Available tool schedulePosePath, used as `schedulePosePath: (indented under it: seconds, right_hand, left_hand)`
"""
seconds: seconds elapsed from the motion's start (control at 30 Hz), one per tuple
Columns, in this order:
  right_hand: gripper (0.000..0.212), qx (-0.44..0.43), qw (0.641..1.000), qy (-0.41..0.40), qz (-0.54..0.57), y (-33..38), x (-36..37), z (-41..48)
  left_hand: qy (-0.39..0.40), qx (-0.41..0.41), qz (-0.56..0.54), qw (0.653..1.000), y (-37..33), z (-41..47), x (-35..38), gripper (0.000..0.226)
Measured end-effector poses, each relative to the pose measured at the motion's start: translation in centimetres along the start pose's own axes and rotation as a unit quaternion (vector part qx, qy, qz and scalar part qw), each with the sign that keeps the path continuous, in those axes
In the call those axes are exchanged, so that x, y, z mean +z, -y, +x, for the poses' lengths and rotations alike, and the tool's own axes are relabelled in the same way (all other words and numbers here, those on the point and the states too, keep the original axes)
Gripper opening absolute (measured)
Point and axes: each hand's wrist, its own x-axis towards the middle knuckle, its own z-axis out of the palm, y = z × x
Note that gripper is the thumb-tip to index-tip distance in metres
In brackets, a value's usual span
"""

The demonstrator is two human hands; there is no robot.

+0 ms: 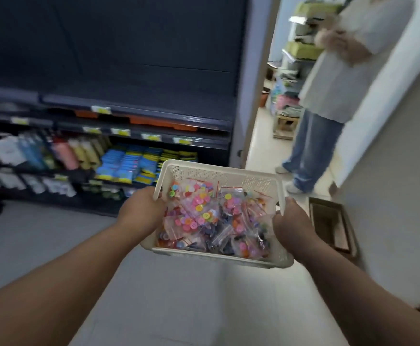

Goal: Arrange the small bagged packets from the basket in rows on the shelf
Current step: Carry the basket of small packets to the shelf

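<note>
The basket (219,176) of packets (204,216) is gripped at opposite rims by left hand (141,211) and right hand (291,221), kept level for carriage; the shelf (134,113) lies beyond the left hand.

Cream perforated basket (219,174), held level, heaped with clear packets (204,216) of seemingly coloured buttons.

Left hand (139,211): we see its back only; fingertips hidden behind the basket (219,173) wall.
Right hand (291,221): fingers hidden under the basket rim.
Packets (211,218): lower layers buried in the basket; we cannot count them.
Shelf (134,113) left of the basket: blurred; price tags (120,131) unreadable.
Goods (119,166) left of the basket: smeared, kinds unclear.
Bystander (333,78) right of the basket: cut off by the top edge.
</note>
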Motion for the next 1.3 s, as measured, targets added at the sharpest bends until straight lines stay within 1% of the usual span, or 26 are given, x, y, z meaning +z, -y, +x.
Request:
schedulePosePath:
  seconds: [0.17,0.37,0.47,0.57,0.7,0.8,0.9,1.0,1.1,1.3]
  right_hand:
    - [0.021,-0.069,0.996,0.06,-0.017,7.6,6.6,2.8]
    - [0.019,-0.148,0.979,0.142,-0.012,16.2,13.6,7.4]
    - [0.019,-0.179,0.97,0.161,-0.027,20.7,17.1,10.8]
    - [0.024,-0.206,0.961,0.18,-0.041,25.4,20.5,14.6]
    - [0.027,-0.234,0.951,0.195,-0.05,31.7,24.1,19.4]
    - [0.025,-0.261,0.942,0.204,-0.056,36.7,26.7,22.5]
    - [0.02,-0.284,0.933,0.211,-0.059,41.2,28.7,24.5]
    - [0.022,-0.3,0.926,0.225,-0.046,44.9,30.9,25.9]
    - [0.023,-0.303,0.924,0.227,-0.048,48.1,33.8,27.0]
    - [0.021,-0.305,0.927,0.209,-0.058,54.9,40.5,28.9]
  left_hand:
    - [-0.063,-0.067,-0.032,0.995,6.0,2.3,-6.2,0.016]
    - [-0.138,-0.137,-0.039,0.98,11.2,6.7,-11.4,0.014]
    - [-0.175,-0.169,-0.037,0.969,13.1,10.2,-13.5,0.017]
    - [-0.209,-0.194,-0.031,0.958,14.8,14.3,-15.5,0.017]
    - [-0.233,-0.209,-0.045,0.949,16.2,19.5,-18.3,0.015]
    - [-0.258,-0.215,-0.05,0.94,17.0,23.3,-20.6,0.015]
    - [-0.279,-0.237,-0.053,0.929,18.1,26.5,-22.9,0.015]
    - [-0.295,-0.252,-0.059,0.92,19.5,29.3,-25.1,0.017]
    - [-0.307,-0.248,-0.063,0.916,21.6,32.3,-27.0,0.018]
    - [-0.308,-0.236,-0.083,0.918,27.2,39.2,-31.0,0.021]
